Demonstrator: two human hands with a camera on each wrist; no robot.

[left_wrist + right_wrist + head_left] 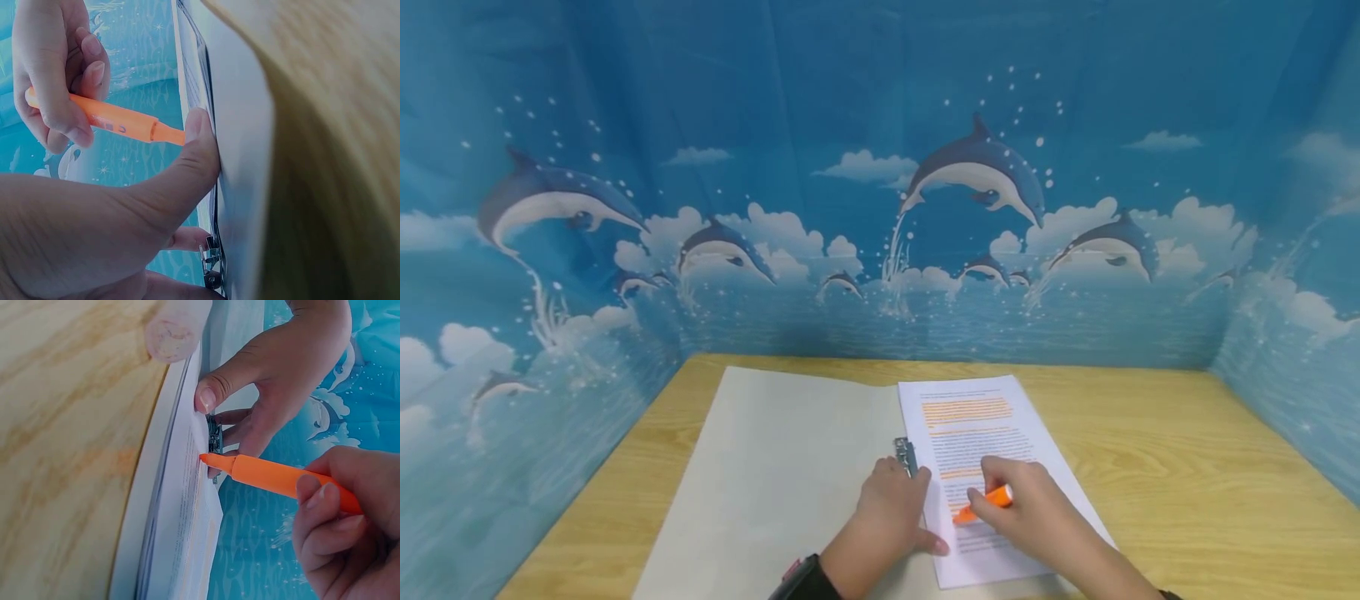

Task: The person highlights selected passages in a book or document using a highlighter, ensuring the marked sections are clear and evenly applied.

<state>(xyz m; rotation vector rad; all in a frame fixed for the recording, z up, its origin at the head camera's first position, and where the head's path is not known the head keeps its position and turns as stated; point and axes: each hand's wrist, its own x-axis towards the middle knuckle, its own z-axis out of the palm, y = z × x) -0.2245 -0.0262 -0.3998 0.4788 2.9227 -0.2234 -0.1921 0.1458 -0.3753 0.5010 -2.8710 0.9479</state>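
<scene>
My right hand [1030, 504] pinches an orange highlighter [269, 475], its tip on the printed page [981, 450]. Orange strokes cover several lines higher up the page, and a few short ones show near the tip. Spread at the page's left edge, my left hand [891, 508] presses the paper with its thumb [190, 147]. Its other fingers lie by the metal clip [904, 452] of an open folder [797, 450]. The sheets lie on the folder's right side, and its pale left cover is spread flat.
The folder lies on a wood-grain table [1210, 475]. Behind and at both sides hangs a blue curtain [850, 83] printed with dolphins. A pale, rounded end of something [175, 337] shows near the paper's edge in the right wrist view.
</scene>
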